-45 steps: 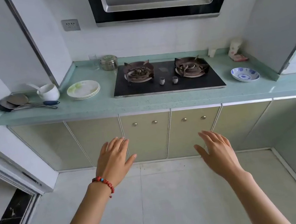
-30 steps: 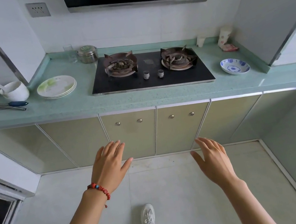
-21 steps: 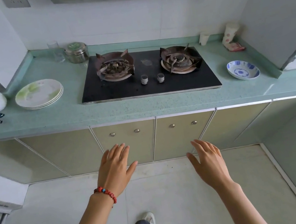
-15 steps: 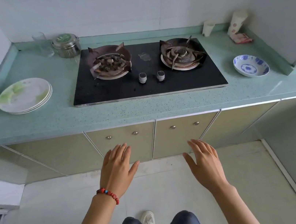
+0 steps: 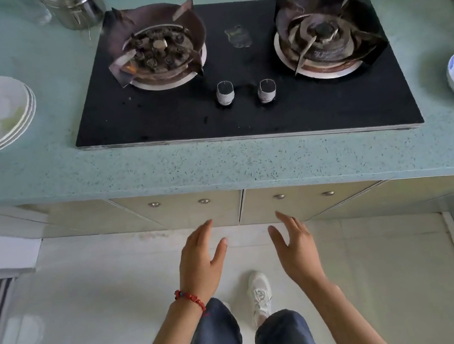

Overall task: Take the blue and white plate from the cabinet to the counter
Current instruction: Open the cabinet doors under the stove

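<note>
Below the counter (image 5: 219, 167), left hand (image 5: 201, 261) and right hand (image 5: 297, 249) hover spread, palms facing, empty

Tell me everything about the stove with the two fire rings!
The stove is a flat black glass panel set into the green speckled counter. It has two round burners with rusty, dark metal pot stands, the left one looking dirtier. Two small silver knobs stand at the front middle. No flame, no pot, nobody touching it.

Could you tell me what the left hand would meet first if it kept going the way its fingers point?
Most likely the left door of the middle cabinet pair, below its two knobs. The left hand is open and empty, with fingertips near the door's lower edge. Depth is unclear, so the remaining gap cannot be judged.
</note>
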